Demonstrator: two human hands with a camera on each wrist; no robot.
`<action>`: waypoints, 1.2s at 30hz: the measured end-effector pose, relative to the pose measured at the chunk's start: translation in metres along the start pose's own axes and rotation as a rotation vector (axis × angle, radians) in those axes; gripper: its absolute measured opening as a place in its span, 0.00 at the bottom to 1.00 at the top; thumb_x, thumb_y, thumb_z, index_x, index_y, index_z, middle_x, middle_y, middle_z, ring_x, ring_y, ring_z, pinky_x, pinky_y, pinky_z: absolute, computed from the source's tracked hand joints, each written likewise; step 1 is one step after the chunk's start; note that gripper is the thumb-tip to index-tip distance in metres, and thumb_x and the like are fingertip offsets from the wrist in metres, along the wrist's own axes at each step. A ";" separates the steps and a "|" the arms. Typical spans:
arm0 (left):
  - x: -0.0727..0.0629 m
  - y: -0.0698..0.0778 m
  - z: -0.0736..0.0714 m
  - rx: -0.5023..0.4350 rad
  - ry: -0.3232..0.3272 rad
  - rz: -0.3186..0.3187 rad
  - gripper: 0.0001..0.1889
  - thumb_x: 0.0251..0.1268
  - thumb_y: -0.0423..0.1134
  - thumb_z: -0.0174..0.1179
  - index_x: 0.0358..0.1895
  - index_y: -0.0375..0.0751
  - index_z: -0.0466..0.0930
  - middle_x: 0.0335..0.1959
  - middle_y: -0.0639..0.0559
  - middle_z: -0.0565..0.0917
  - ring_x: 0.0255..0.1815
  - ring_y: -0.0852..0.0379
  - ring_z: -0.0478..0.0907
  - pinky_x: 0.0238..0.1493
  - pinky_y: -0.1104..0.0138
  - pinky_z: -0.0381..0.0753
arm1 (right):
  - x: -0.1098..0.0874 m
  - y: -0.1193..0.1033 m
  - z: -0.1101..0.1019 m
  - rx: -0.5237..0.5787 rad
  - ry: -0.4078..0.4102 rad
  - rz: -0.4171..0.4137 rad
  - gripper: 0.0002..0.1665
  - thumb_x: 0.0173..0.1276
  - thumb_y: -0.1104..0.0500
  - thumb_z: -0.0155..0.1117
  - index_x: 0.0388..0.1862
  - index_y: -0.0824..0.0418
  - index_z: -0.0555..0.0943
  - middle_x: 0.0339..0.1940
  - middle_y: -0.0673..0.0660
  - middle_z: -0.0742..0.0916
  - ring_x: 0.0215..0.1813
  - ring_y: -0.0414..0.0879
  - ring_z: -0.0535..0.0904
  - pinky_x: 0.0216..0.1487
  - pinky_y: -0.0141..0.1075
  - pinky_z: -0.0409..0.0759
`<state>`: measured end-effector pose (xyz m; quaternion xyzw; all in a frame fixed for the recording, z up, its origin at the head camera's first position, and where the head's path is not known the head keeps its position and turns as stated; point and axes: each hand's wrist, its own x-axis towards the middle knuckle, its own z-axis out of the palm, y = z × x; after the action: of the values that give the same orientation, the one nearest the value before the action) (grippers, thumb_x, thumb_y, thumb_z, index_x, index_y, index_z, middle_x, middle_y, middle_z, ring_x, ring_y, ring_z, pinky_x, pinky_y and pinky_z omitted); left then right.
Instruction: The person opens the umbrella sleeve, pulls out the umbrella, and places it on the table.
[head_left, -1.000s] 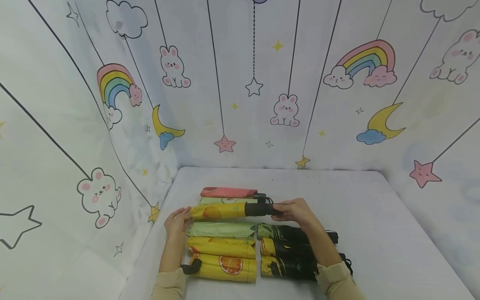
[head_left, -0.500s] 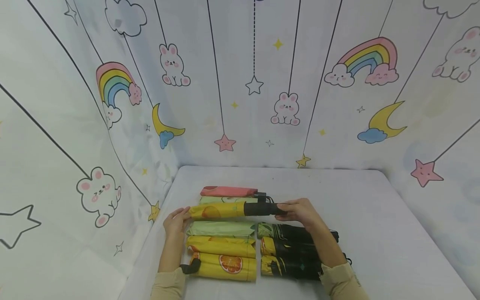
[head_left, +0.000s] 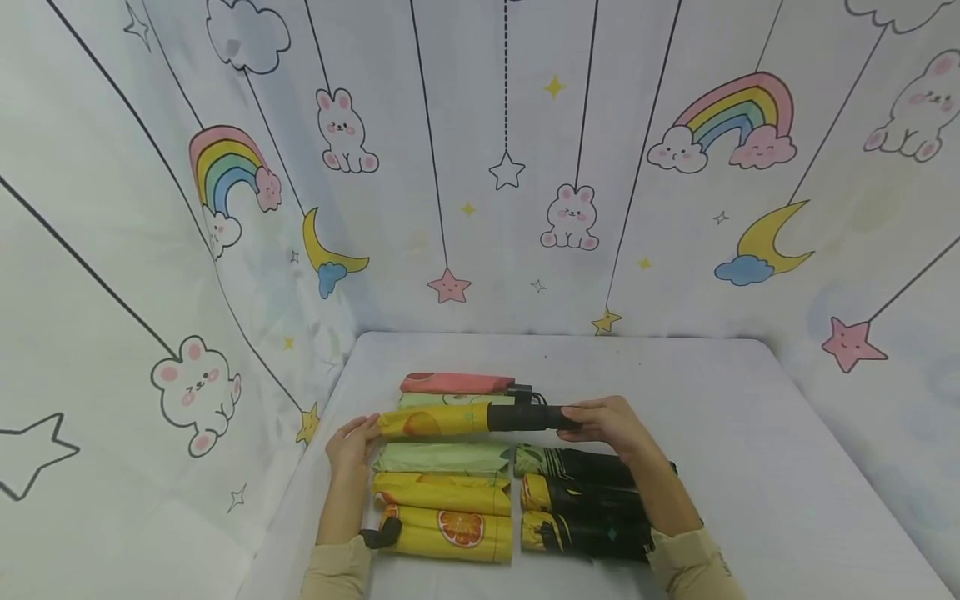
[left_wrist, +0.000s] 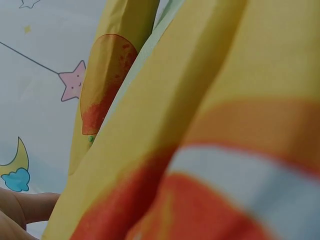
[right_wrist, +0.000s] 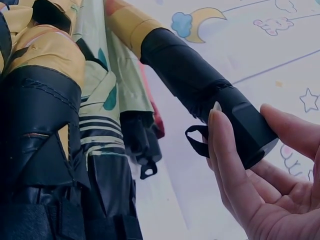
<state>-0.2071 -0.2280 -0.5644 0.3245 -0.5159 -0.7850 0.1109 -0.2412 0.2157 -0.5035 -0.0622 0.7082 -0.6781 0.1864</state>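
A folded umbrella with a black handle end (head_left: 525,417) lies crosswise between my hands, its left part inside a yellow fruit-print sleeve (head_left: 435,421). My left hand (head_left: 351,443) pinches the sleeve's left end; in the left wrist view only a bit of finger (left_wrist: 37,207) shows beside yellow cloth. My right hand (head_left: 609,423) grips the black handle (right_wrist: 250,127) between thumb and fingers, and a small black strap loop (right_wrist: 196,141) hangs by the fingertips. Below lie a pale green sleeve (head_left: 442,459) and two yellow ones, the nearer orange-printed (head_left: 435,533).
Right of the sleeves lie several folded umbrellas: a green-and-black one (head_left: 573,464) and two yellow-and-black ones, the nearer (head_left: 585,533) partly under my right forearm. Behind my hands lie a red umbrella (head_left: 457,383) and a pale green one (head_left: 420,400). The white table (head_left: 750,433) meets printed cloth walls.
My right hand has shifted a little to the right with the handle, and more of the black part shows past the yellow sleeve. My left hand stays almost in place.
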 end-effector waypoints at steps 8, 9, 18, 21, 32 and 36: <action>-0.003 0.001 0.000 -0.007 -0.013 -0.006 0.32 0.67 0.16 0.59 0.74 0.24 0.62 0.70 0.32 0.75 0.58 0.56 0.85 0.66 0.63 0.79 | -0.003 -0.002 -0.005 -0.021 0.008 -0.006 0.32 0.73 0.56 0.71 0.62 0.81 0.78 0.51 0.70 0.89 0.46 0.57 0.91 0.55 0.46 0.88; -0.003 0.002 0.000 -0.009 -0.015 -0.008 0.32 0.67 0.16 0.59 0.74 0.24 0.62 0.70 0.31 0.75 0.61 0.54 0.84 0.67 0.63 0.79 | -0.003 -0.002 -0.006 -0.021 0.008 -0.006 0.31 0.73 0.56 0.71 0.62 0.81 0.78 0.51 0.70 0.89 0.46 0.57 0.91 0.55 0.45 0.88; -0.002 0.002 -0.001 -0.036 -0.039 -0.037 0.34 0.68 0.16 0.57 0.77 0.25 0.59 0.74 0.30 0.71 0.71 0.46 0.75 0.68 0.63 0.78 | -0.006 -0.001 -0.011 -0.005 -0.004 -0.006 0.30 0.74 0.57 0.70 0.61 0.82 0.78 0.51 0.68 0.89 0.47 0.58 0.91 0.54 0.46 0.88; -0.002 0.002 -0.001 -0.045 -0.045 -0.046 0.34 0.68 0.16 0.57 0.77 0.25 0.59 0.74 0.30 0.70 0.72 0.46 0.74 0.68 0.63 0.78 | -0.008 0.000 -0.012 -0.007 0.002 -0.006 0.30 0.74 0.57 0.70 0.61 0.82 0.78 0.52 0.68 0.89 0.47 0.58 0.91 0.55 0.46 0.88; -0.007 0.010 -0.001 -0.062 -0.053 -0.053 0.36 0.64 0.13 0.58 0.76 0.23 0.58 0.74 0.29 0.70 0.70 0.47 0.77 0.67 0.63 0.79 | -0.011 0.001 -0.017 -0.018 0.012 -0.012 0.32 0.74 0.56 0.70 0.63 0.81 0.77 0.54 0.69 0.88 0.48 0.59 0.90 0.57 0.47 0.87; -0.009 0.011 0.000 -0.061 -0.045 -0.044 0.36 0.63 0.13 0.58 0.75 0.22 0.60 0.72 0.28 0.72 0.58 0.55 0.85 0.65 0.63 0.81 | -0.012 0.001 -0.018 -0.012 0.013 -0.010 0.32 0.74 0.56 0.70 0.63 0.82 0.77 0.55 0.70 0.87 0.48 0.59 0.91 0.56 0.47 0.88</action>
<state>-0.2018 -0.2287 -0.5508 0.3144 -0.4869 -0.8098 0.0917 -0.2364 0.2362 -0.5018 -0.0624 0.7131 -0.6753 0.1779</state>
